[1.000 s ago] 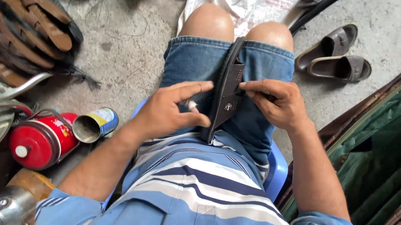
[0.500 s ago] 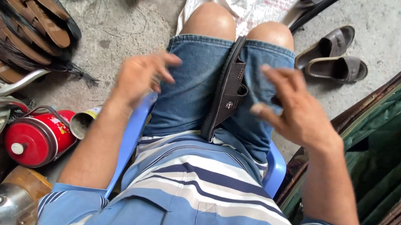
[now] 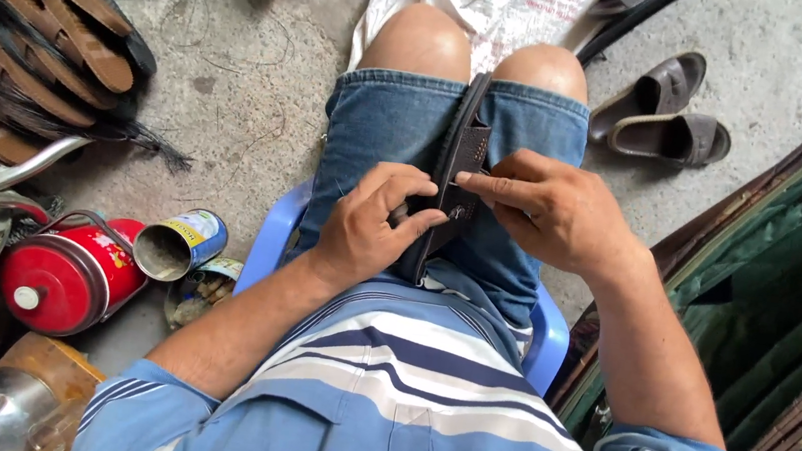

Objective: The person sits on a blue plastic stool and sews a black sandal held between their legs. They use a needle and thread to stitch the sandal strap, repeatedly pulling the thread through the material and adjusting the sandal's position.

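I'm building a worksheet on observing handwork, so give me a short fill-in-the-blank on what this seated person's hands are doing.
1. The dark sandal stands on edge between the person's ____.
2. The left hand and the right hand both touch the ____.
3. The person sits on a plastic chair coloured ____.
4. On the floor by the red canister lies an open tin can, tipped on its ____.

Missing words: thighs; sandal; blue; side

I see 1 dark brown leather sandal [image 3: 456, 166] standing on edge between the denim-covered thighs, its stitched strap facing right.
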